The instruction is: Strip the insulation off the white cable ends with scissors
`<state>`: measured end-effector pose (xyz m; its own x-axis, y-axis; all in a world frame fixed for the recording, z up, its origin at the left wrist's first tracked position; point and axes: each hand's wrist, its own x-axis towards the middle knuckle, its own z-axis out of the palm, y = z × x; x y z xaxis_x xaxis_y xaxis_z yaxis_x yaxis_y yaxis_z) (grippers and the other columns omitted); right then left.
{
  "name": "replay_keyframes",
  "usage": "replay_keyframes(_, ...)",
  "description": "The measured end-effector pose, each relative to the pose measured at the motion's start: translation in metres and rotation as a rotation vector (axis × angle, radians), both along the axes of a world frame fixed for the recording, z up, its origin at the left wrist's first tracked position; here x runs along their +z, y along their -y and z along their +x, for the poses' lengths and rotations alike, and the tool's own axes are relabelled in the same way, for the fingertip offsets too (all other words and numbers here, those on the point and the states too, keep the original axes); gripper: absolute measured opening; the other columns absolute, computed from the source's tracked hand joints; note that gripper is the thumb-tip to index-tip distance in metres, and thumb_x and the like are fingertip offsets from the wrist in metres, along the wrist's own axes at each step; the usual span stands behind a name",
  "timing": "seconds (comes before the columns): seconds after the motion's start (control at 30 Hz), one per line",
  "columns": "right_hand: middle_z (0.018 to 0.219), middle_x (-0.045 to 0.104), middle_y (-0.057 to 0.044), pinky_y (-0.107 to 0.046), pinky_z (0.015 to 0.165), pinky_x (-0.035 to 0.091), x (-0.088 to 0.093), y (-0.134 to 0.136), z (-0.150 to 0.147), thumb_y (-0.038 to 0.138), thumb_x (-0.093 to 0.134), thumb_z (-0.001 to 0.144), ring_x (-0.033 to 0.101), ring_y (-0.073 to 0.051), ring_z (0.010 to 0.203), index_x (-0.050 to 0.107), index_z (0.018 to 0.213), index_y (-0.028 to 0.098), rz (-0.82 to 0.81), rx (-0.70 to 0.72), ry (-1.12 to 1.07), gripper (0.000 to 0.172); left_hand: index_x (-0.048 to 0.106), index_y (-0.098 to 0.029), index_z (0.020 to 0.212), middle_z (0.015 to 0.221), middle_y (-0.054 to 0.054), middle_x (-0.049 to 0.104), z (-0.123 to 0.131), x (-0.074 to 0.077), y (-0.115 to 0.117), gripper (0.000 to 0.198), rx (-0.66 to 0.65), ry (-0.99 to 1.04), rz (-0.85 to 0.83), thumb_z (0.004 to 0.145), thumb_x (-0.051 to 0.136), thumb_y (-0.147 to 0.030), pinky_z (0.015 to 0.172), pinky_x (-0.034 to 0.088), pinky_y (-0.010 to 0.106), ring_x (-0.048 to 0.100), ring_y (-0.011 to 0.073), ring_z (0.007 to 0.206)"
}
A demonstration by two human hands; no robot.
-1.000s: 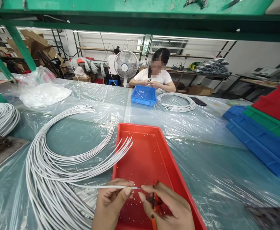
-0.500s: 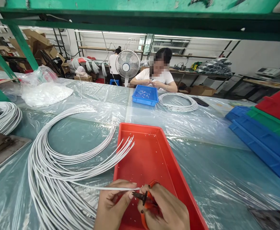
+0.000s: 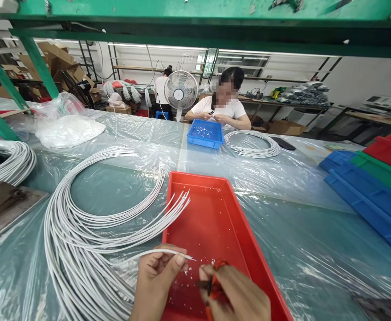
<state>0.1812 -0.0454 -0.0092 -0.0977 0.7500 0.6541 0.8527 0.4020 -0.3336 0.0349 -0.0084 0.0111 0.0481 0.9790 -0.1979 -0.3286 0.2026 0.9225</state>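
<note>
My left hand [image 3: 160, 276] pinches one white cable [image 3: 160, 252] near its end between thumb and fingers. The cable's tip, with a thin bare end, sticks out to the right over the red tray [image 3: 249, 236]. Orange-handled wire cutters [image 3: 212, 290] are in my right hand [image 3: 237, 290], blurred by motion, their dark jaws pointing left, apart from the cable. Small white bits [image 3: 189, 272] lie on the tray floor below. Left of my hands, a large coil of white cables [image 3: 62, 223] rests on the plastic-covered table, some of its ends reaching over the tray's left edge.
Across the table a person [image 3: 220, 104] works beside a blue tray [image 3: 205, 133] and another cable coil [image 3: 252, 143]. Stacked bins [image 3: 376, 191] stand at right. A bag of white pieces [image 3: 69, 129] and a second coil [image 3: 6, 162] are at left. A green shelf beam [image 3: 195, 13] crosses overhead.
The cutters in my right hand have moved right and down, off the cable's end. The tip now shows a thin bare end. My left hand keeps its pinch.
</note>
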Motion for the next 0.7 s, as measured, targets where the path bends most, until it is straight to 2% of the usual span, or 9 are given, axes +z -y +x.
replay_keyframes(0.03, 0.055, 0.061, -0.002, -0.024, 0.051, 0.043, 0.002, -0.001, 0.006, 0.022, 0.056, 0.077, 0.058, -0.015, 0.047, 0.061, 0.070, 0.017, -0.040, -0.064, -0.002, 0.010, 0.072, -0.014, 0.069, 0.058, 0.000, 0.065, 0.001, 0.000, 0.000, 0.015, -0.011, 0.034, -0.018, 0.065, 0.074, -0.028, 0.057, 0.046, 0.019, 0.057, 0.0114, 0.055)
replay_keyframes(0.13, 0.068, 0.066, -0.004, -0.023, 0.054, 0.043, 0.008, -0.005, 0.020, 0.028, 0.049, 0.081, 0.061, -0.016, 0.056, 0.063, 0.079, 0.018, -0.162, -0.233, -0.051, 0.017, 0.071, -0.013, 0.068, 0.056, 0.000, 0.063, 0.005, 0.001, 0.000, 0.019, -0.050, 0.128, -0.070, 0.063, 0.075, -0.031, 0.055, 0.044, 0.019, 0.055, 0.0103, 0.052)
replay_keyframes(0.2, 0.060, 0.062, -0.002, -0.022, 0.049, 0.040, 0.013, -0.007, 0.022, 0.028, 0.051, 0.080, 0.056, -0.014, 0.050, 0.061, 0.068, 0.019, -0.216, -0.261, -0.091, 0.019, 0.071, -0.013, 0.069, 0.056, 0.001, 0.063, 0.008, 0.002, 0.001, 0.021, -0.070, 0.183, -0.116, 0.062, 0.076, -0.032, 0.055, 0.042, 0.020, 0.054, 0.0097, 0.052)
replay_keyframes(0.27, 0.049, 0.054, 0.001, -0.020, 0.044, 0.038, 0.017, -0.007, 0.019, 0.029, 0.056, 0.078, 0.049, -0.011, 0.042, 0.055, 0.054, 0.019, -0.263, -0.189, -0.213, 0.026, 0.071, -0.013, 0.071, 0.057, 0.001, 0.063, 0.010, 0.005, 0.002, 0.022, -0.092, 0.225, -0.161, 0.060, 0.077, -0.031, 0.056, 0.041, 0.019, 0.053, 0.0092, 0.052)
replay_keyframes(0.3, 0.047, 0.053, 0.002, -0.020, 0.043, 0.039, 0.020, -0.006, 0.017, 0.029, 0.057, 0.077, 0.049, -0.011, 0.042, 0.056, 0.054, 0.018, -0.288, -0.128, -0.305, 0.026, 0.071, -0.013, 0.071, 0.058, 0.001, 0.064, 0.010, 0.006, 0.002, 0.022, -0.106, 0.243, -0.176, 0.059, 0.078, -0.030, 0.056, 0.041, 0.019, 0.053, 0.0088, 0.052)
replay_keyframes(0.43, 0.056, 0.065, 0.000, -0.019, 0.049, 0.048, 0.029, -0.007, 0.008, 0.026, 0.061, 0.075, 0.060, -0.013, 0.050, 0.069, 0.072, 0.018, -0.371, 0.083, -0.604, 0.011, 0.072, -0.013, 0.072, 0.057, 0.001, 0.064, 0.011, 0.007, 0.005, 0.021, -0.157, 0.300, -0.199, 0.059, 0.078, -0.028, 0.056, 0.040, 0.019, 0.053, 0.0079, 0.051)
replay_keyframes(0.7, 0.055, 0.066, -0.001, -0.021, 0.047, 0.047, 0.043, -0.011, -0.004, 0.028, 0.065, 0.071, 0.059, -0.014, 0.049, 0.071, 0.065, 0.019, -0.519, 0.151, -1.017, 0.012, 0.073, -0.013, 0.076, 0.057, 0.002, 0.064, 0.011, -0.001, 0.006, 0.025, -0.214, 0.319, -0.252, 0.059, 0.078, -0.030, 0.054, 0.040, 0.020, 0.053, 0.0082, 0.049)
